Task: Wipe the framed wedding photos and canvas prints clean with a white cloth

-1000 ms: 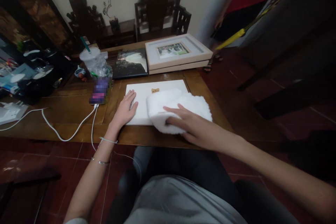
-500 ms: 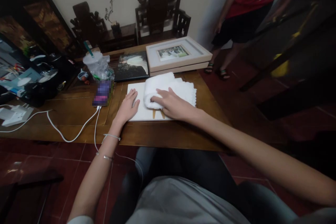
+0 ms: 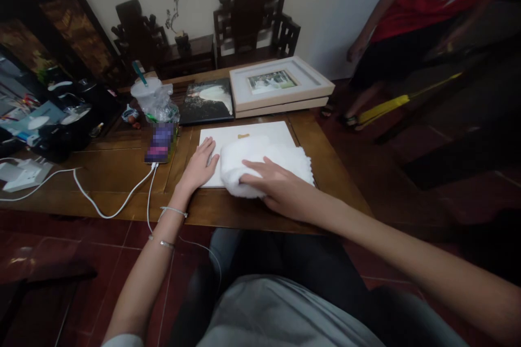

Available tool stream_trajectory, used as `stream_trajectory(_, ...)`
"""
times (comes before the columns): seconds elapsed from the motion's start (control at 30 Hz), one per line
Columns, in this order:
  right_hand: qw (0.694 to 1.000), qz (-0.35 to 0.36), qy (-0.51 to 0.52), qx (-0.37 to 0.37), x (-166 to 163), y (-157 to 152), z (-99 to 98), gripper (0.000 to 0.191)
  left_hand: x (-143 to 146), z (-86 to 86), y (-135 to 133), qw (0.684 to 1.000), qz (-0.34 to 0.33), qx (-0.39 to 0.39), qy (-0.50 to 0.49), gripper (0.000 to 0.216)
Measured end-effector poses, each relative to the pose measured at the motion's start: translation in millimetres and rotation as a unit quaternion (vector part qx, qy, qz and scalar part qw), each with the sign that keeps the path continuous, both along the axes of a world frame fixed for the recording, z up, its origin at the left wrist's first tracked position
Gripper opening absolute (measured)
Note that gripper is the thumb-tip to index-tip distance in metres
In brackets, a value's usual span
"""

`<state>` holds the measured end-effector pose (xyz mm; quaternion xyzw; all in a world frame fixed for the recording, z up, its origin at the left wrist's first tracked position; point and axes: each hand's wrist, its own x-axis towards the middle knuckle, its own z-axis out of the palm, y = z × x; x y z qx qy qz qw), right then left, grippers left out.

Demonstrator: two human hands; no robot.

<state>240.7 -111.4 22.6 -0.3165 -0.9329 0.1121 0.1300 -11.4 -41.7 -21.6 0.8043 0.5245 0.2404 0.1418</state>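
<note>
- The left hand (image 3: pixel 198 165) lies flat on the left edge of the white board (image 3: pixel 226 138), fingers straight and gripping nothing; it probably steadies the board against sliding.
- The right hand (image 3: pixel 280 187) holds the folded white cloth (image 3: pixel 264 149), its fingers over the top and one digit tucked into the near fold, likely so the bundle stays together. How tightly it pinches cannot be told.
- The cloth lies over the middle and right of the board and reaches past its near edge. A small tan mark (image 3: pixel 243 135) shows beyond it.
- The board lies flat near the front edge of the wooden table (image 3: pixel 199 207), seemingly for easy reach.
- Beyond the board, two stacked frames (image 3: pixel 280 87) and a dark picture (image 3: pixel 207 100) limit room on the far side.
- Left of the board, a phone (image 3: pixel 160 141) with white cables (image 3: pixel 93 214) takes up space; one cable runs down near the left wrist.
- A person in a red shirt (image 3: pixel 431 11) stands beyond the table's right end.
</note>
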Motion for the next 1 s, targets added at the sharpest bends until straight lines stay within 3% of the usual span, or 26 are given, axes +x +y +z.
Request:
stream_trajectory(0.2, 0.995, -0.081, -0.036, 0.040, -20, 74, -0.2, 0.049, 0, 0.6, -1, 1.000, 0.006, 0.003, -0.022, 0.050)
stream_trajectory(0.3, 0.993, -0.094, -0.036, 0.060, -26, 88, -2.0, 0.049, 2, 2.6, -2, 0.999, 0.017, 0.010, -0.033, 0.049)
stream_trajectory(0.4, 0.993, -0.066, -0.064, 0.075, -28, 74, -4.9, 0.055, 4, 4.7, -2, 0.999, 0.027, 0.017, -0.029, 0.047)
stream_trajectory(0.6, 0.991, 0.012, -0.102, 0.089, -20, 3, -1.6, 0.057, 5, 0.8, -1, 1.000, 0.014, 0.008, -0.005, 0.049)
stream_trajectory(0.73, 0.989, 0.086, -0.093, 0.077, -14, -23, 4.4, 0.057, 2, -6.5, 1, 1.000, 0.020, -0.009, -0.012, 0.051)
stream_trajectory(0.87, 0.986, 0.072, -0.107, 0.102, -18, -12, 6.6, 0.050, 1, -10.2, 0, 0.999, 0.018, 0.003, -0.027, 0.050)
stream_trajectory(1.0, 0.984, 0.012, -0.132, 0.122, -30, 31, 7.1, 0.049, -1, -9.9, -1, 1.000, 0.012, 0.001, -0.025, 0.051)
